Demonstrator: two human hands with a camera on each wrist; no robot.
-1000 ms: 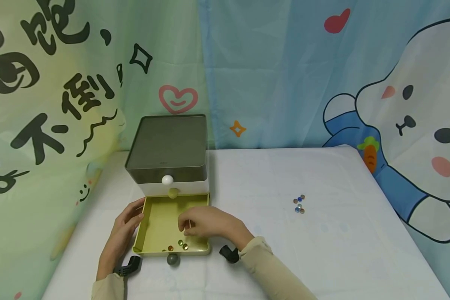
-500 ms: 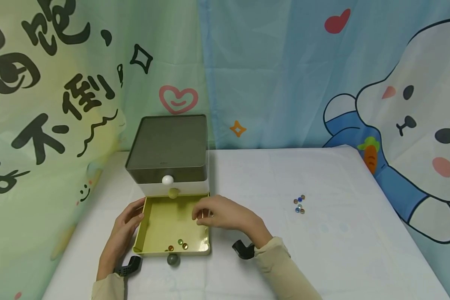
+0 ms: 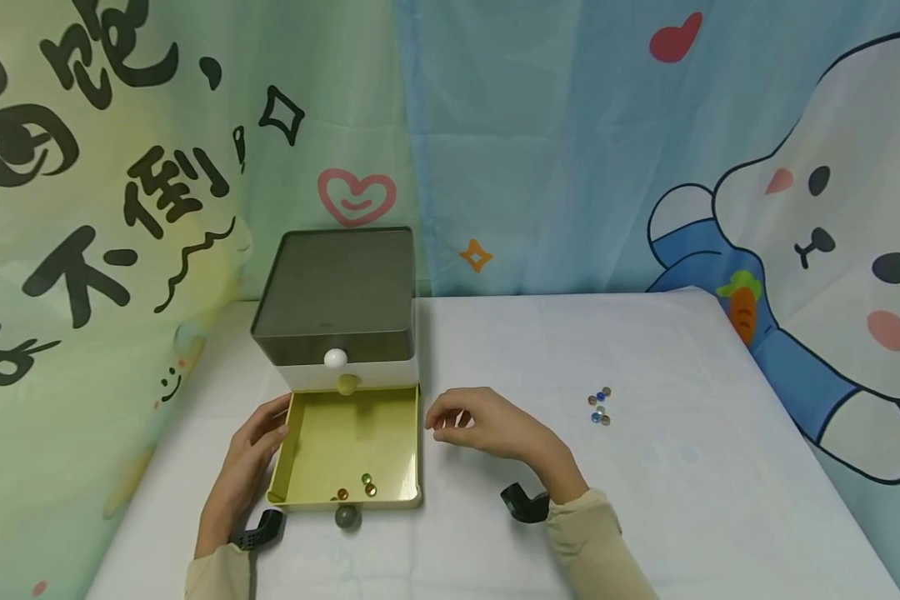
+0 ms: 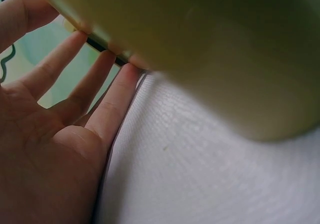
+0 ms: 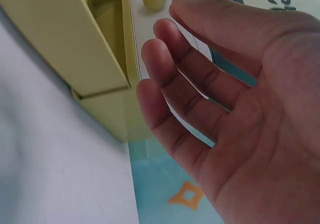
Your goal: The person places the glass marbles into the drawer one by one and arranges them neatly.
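Note:
A yellow-green drawer (image 3: 315,433) stands pulled out of a small drawer cabinet (image 3: 337,292) with a dark grey top. Near its front wall lie several small, shiny glass beads (image 3: 371,490), green and orange. My left hand (image 3: 242,467) is at the drawer's left side, and in the left wrist view its extended fingers (image 4: 117,101) touch the drawer's edge. Just right of the drawer, my right hand (image 3: 495,423) hovers over the table. Its fingers (image 5: 160,63) are loosely bent, with nothing between them in the right wrist view.
On the white-covered table (image 3: 690,517), several blue and brown beads (image 3: 600,397) lie in a loose cluster to the right. A white knob (image 3: 335,358), a yellow-green knob (image 3: 347,384) and a dark grey knob (image 3: 347,517) stick out from the cabinet. A printed curtain (image 3: 540,150) hangs behind.
My right hand has moved right, from over the drawer to beyond its right wall. The green bead in the drawer has shifted slightly right. My left hand stays at the drawer's side.

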